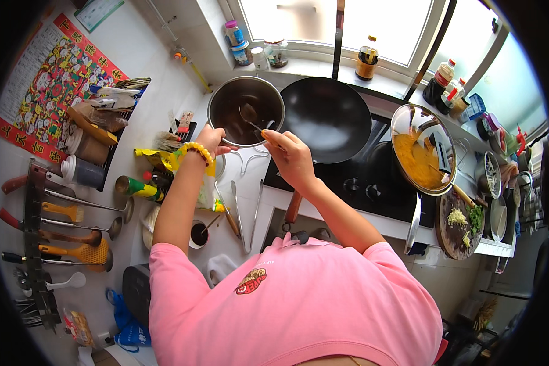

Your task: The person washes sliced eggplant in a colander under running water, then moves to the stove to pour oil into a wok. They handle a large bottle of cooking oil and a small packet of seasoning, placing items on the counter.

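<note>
My left hand grips the near left rim of a deep stainless-steel pot, with a yellow bead bracelet on the wrist. Dark liquid lies in the bottom of the pot. My right hand holds the short wooden handle of a metal ladle; its bowl is inside the pot and seems to hold some of the brown liquid. Just right of the pot, a black wok sits on the black gas hob, with nothing seen inside. The wok's wooden handle points towards me.
At right, a steel pan holds orange-yellow soup under a partly covering glass lid. Chopped garlic and scallion lie on a round cutting board. Metal tongs and a cup of dark sauce lie near my left arm. Bottles line the windowsill.
</note>
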Action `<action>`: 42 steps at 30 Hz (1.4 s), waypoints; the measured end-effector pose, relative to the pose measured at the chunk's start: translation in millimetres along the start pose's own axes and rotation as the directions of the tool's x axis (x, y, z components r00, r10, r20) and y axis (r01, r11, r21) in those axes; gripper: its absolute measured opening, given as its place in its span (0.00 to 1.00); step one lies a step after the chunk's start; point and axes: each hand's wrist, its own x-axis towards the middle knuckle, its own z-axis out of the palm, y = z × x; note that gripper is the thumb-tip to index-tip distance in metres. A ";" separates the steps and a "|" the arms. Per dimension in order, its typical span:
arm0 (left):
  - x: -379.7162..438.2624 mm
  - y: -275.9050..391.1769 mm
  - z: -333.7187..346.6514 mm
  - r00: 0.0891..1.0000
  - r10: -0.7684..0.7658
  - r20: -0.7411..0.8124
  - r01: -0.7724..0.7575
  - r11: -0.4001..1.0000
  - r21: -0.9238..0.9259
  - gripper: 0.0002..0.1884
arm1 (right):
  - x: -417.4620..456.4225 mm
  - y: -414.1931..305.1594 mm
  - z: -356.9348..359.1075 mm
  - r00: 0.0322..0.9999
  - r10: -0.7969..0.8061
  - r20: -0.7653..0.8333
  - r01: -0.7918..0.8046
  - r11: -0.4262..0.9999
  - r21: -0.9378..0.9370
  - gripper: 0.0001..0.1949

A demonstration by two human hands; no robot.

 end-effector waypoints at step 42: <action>49.2 51.2 116.2 0.917 0.384 -0.109 -0.284 0.821 0.496 0.43 | -15.8 13.1 -107.3 0.884 0.313 -0.346 -0.146 0.889 0.434 0.15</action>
